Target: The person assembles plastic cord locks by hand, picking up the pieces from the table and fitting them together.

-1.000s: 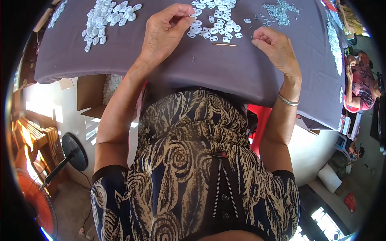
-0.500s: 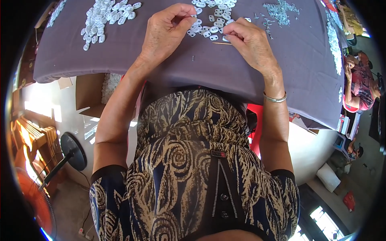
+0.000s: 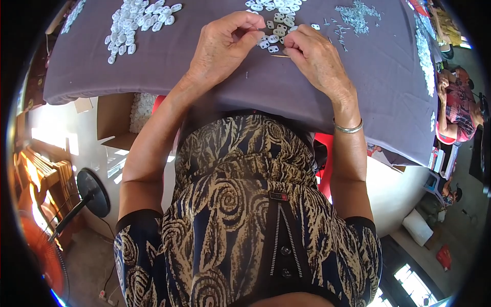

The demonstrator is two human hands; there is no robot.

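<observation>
My left hand [image 3: 230, 42] hovers over the table with thumb and fingertips brought together; whatever is in that pinch is too small to make out. Close by, my right hand [image 3: 318, 57] has its thumb and fingers curled together, and their contents are hidden. Between and beyond both hands lie small white plastic pieces [image 3: 279, 18] with two holes each. A thin wooden stick [image 3: 280, 56] rests just below the right fingertips. One small screw [image 3: 246, 74] lies on the cloth nearer to me.
White oval pieces [image 3: 121, 30] are heaped at the left, and a pile of small screws [image 3: 356, 19] lies at the right. A grey-brown cloth [image 3: 138, 77] covers the table. Below its left edge stands a cardboard box [image 3: 113, 117] of white pieces. Another person [image 3: 458, 102] sits at far right.
My left hand has moved right, closer to my right hand, its fingers still pinched. My right hand has barely moved. Fewer white pieces show between the hands.
</observation>
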